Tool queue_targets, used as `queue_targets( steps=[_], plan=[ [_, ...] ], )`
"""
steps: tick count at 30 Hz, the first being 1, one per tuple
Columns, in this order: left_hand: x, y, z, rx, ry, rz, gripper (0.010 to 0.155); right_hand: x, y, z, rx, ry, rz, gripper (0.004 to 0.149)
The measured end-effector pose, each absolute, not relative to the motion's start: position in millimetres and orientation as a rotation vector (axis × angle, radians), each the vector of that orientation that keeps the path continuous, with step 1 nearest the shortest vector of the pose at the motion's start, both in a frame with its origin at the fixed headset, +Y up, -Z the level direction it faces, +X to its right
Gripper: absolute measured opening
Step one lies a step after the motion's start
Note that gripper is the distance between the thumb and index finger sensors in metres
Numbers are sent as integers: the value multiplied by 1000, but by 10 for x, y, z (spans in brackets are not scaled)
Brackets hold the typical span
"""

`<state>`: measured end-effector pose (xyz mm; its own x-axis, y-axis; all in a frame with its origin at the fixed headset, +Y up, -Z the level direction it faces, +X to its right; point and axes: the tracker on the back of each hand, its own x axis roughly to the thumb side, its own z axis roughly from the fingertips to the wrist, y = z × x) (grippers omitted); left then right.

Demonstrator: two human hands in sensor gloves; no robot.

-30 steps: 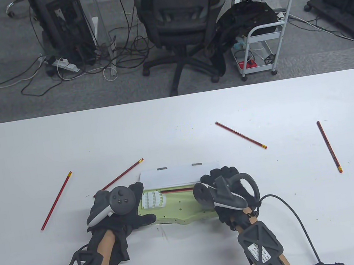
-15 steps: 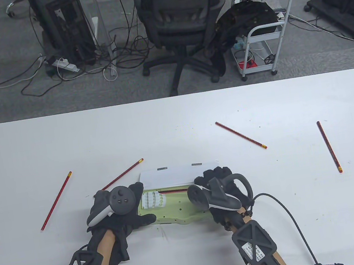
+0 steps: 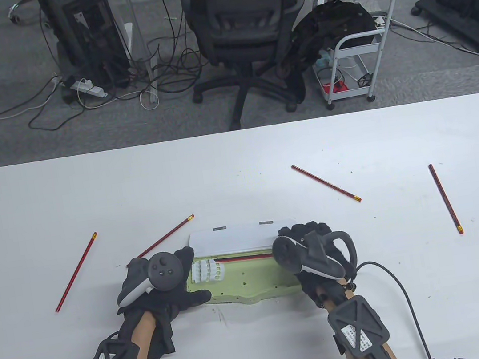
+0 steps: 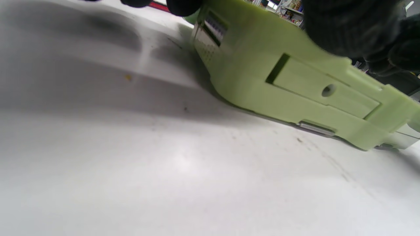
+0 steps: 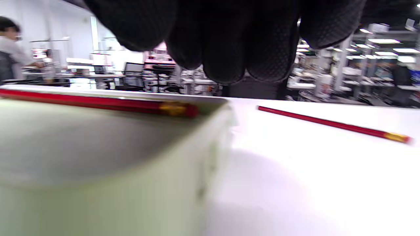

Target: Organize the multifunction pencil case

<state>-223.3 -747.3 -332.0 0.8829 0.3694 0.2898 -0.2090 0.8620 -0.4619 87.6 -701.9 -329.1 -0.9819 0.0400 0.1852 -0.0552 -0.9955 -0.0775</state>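
Observation:
The green pencil case (image 3: pixel 241 280) lies open near the table's front, its white lid (image 3: pixel 234 236) folded back. One red pencil (image 3: pixel 244 257) lies inside along the back wall, beside white clip slots (image 3: pixel 208 270). My left hand (image 3: pixel 180 294) grips the case's left end, thumb (image 4: pixel 347 26) on the front edge. My right hand (image 3: pixel 306 234) hovers over the right end; its fingers (image 5: pixel 229 42) hang just above the pencil's eraser end (image 5: pixel 174 108) and hold nothing. Several more red pencils lie loose: (image 3: pixel 76 272), (image 3: pixel 165 236), (image 3: pixel 326 183), (image 3: pixel 445 198).
A black cable (image 3: pixel 400 295) runs from my right wrist over the table to the bottom right. Beyond the table's far edge stand an office chair (image 3: pixel 243 21) and a white cart (image 3: pixel 355 49). The nearest loose pencil (image 5: pixel 331 124) lies right of the case.
My right hand slid left along the case, then back right to its right end. The pencil stays in the case. The left hand has not moved.

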Motion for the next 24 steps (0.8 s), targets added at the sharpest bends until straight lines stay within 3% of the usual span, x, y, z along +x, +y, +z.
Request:
queue_targets(
  steps=[9,24],
  plan=[
    [-2238,-7474,-3320,-435,-382,310,108,1160,-7176,-3381,12,5,2990,60],
    [-2238,-7475,-3321,-435,-382,310,108,1017,-7287,-3420,-23,75,3048,67]
  ],
)
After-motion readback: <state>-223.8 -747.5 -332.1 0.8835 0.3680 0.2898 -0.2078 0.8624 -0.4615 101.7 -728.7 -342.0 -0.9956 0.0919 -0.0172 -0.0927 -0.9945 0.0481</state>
